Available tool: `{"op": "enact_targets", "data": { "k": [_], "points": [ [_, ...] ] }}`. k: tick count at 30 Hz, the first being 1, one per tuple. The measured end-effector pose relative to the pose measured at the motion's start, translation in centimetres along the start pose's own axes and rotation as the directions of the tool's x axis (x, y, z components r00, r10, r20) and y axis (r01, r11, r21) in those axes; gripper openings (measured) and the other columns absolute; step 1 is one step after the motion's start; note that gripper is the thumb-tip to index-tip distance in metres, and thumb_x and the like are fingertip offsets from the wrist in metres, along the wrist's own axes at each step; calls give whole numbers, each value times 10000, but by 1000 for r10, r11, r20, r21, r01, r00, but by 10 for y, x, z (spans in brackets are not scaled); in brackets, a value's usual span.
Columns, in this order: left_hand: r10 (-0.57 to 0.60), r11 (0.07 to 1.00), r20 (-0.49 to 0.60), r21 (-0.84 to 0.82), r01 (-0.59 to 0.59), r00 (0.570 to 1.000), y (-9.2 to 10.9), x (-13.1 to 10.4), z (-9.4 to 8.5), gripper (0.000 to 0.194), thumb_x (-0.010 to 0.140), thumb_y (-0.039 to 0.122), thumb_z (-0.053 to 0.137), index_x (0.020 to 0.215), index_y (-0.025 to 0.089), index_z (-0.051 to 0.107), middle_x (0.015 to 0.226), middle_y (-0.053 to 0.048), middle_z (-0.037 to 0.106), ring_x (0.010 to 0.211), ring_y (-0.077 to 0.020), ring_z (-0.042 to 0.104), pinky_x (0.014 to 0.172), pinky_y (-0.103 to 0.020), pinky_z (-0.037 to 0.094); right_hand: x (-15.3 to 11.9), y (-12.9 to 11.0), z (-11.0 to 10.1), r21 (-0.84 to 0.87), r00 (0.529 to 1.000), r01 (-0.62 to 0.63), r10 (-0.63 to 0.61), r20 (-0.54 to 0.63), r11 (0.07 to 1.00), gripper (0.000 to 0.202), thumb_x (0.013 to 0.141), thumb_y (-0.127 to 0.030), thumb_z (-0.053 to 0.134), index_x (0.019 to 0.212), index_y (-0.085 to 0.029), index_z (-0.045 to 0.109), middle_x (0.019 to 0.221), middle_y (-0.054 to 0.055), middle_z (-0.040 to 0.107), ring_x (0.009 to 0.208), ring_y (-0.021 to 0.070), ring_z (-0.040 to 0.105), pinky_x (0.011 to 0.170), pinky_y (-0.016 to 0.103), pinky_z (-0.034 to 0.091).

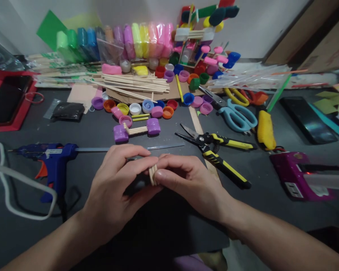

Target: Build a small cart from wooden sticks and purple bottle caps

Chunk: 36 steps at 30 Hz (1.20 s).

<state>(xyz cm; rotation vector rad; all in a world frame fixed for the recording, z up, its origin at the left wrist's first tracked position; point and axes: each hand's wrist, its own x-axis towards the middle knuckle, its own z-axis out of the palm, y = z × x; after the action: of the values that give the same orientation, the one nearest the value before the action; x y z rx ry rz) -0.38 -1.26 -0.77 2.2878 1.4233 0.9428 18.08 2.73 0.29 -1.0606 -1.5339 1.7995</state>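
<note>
Between my two hands is a small bundle of short wooden sticks (152, 175), lying side by side. My left hand (120, 180) curves around its left side, fingertips on the top end and thumb below. On the other side, my right hand (183, 173) pinches the sticks between thumb and fingers. Just beyond my hands lies a piece made of two purple blocks (120, 133) joined by short sticks (137, 130). A blue glue gun (56, 154) rests to the left, its long glue stick (92, 149) reaching behind my left hand.
Yellow-black pruning shears (223, 158) lie open on the right, near blue scissors (238, 116) and a yellow cutter (266, 130). Bottle caps (135, 109) and long wooden sticks (135, 82) spread across the back. A white cable (5, 188) loops at left; a purple power adapter (292, 175) sits far right.
</note>
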Motion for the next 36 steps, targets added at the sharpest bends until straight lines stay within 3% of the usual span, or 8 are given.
{"op": "enact_targets", "data": {
  "k": [5,14,20,25,30,36],
  "points": [
    [21,1000,0,-8,-21,1000,0,0,3,331,886,244,694,1185,230,552,1169,-55,581,1132,-207,545,1000,-356,440,1,-2,3,169,993,-117,116,14,979,158,839,-245,667,710,-159,638,682,-20,601,653,100,538,631,223,457],
    [143,989,-74,37,-141,987,-1,0,4,269,863,195,723,1109,199,615,1071,-52,648,1063,-208,592,962,-370,460,-1,1,3,190,990,-140,141,6,972,165,836,-224,656,692,-144,651,686,-11,612,674,103,545,648,229,432],
    [186,982,-89,46,-183,978,-4,0,7,284,850,202,742,1106,181,620,1047,-50,667,1052,-205,598,962,-371,462,-2,3,6,186,996,-73,81,-36,980,159,828,-203,664,679,-150,661,678,-24,583,670,97,529,639,219,427],
    [155,987,-75,44,-152,985,-4,1,5,281,867,201,723,1126,191,614,1067,-48,655,1070,-205,586,973,-376,449,-1,3,1,135,999,-35,35,3,990,205,865,-216,625,667,-161,638,707,-17,586,691,105,529,670,235,426],
    [75,996,-77,57,-71,994,-6,2,2,290,884,279,703,1146,181,628,1090,-68,627,1075,-220,566,946,-372,456,2,4,-9,126,997,-43,34,72,991,163,880,-284,636,802,-153,690,758,-3,619,705,110,509,672,244,407],
    [93,993,-50,72,-90,994,-6,2,2,251,910,268,664,1144,191,618,1096,-66,612,1080,-221,553,955,-376,435,3,11,-4,226,988,-155,144,64,962,303,738,-405,807,756,-155,637,691,-27,554,649,101,455,588,231,342]
  ]
}}
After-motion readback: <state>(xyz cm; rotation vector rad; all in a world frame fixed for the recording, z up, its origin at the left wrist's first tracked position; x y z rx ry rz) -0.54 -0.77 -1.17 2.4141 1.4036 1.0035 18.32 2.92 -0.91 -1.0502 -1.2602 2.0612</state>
